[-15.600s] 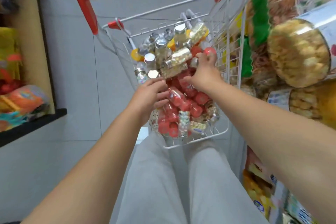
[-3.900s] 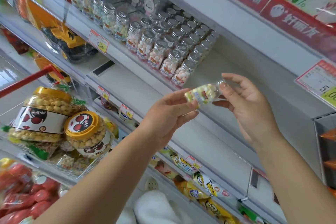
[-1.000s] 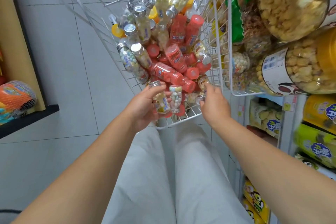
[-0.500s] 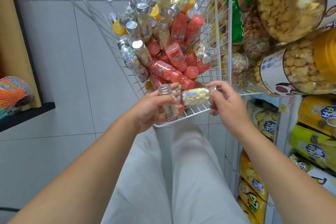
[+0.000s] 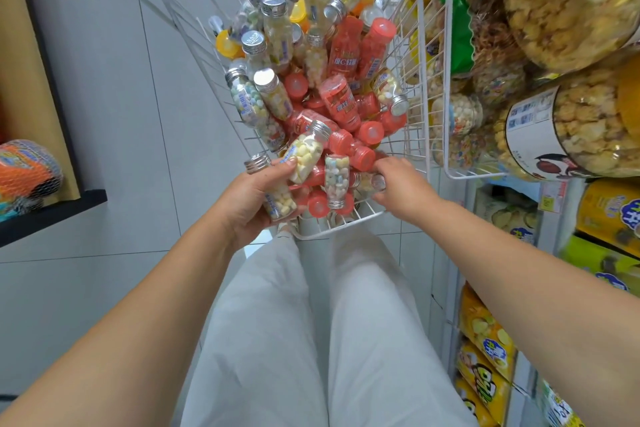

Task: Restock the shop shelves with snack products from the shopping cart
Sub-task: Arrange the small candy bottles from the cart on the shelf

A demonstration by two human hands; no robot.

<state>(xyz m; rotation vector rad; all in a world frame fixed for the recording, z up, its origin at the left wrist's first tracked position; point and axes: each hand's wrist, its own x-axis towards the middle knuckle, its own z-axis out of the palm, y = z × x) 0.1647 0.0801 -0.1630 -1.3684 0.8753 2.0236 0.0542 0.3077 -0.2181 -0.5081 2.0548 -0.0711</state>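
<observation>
Pickup stage at six o'clock end of shopping cart [image 5: 412, 107], two candy bottles [image 5: 306, 152] clasped in left hand [image 5: 246, 201], right hand [image 5: 401, 184] pinching third bottle [image 5: 367, 182]; next calls for lifting it clear of neighbours.

On the tall red bottle [image 5: 343, 55] in the cart [image 5: 420, 87] there is a white line of Chinese characters, with the Latin letter "C" as the second sign; it seems to read 维C软糖. The lying red bottle [image 5: 341, 102] has yellow characters, too blurred to read. The white label of the big jar [image 5: 530, 128], the price tag [image 5: 550, 199] on the shelf edge and the logo on the yellow bags [image 5: 485, 336] are not legible.
</observation>
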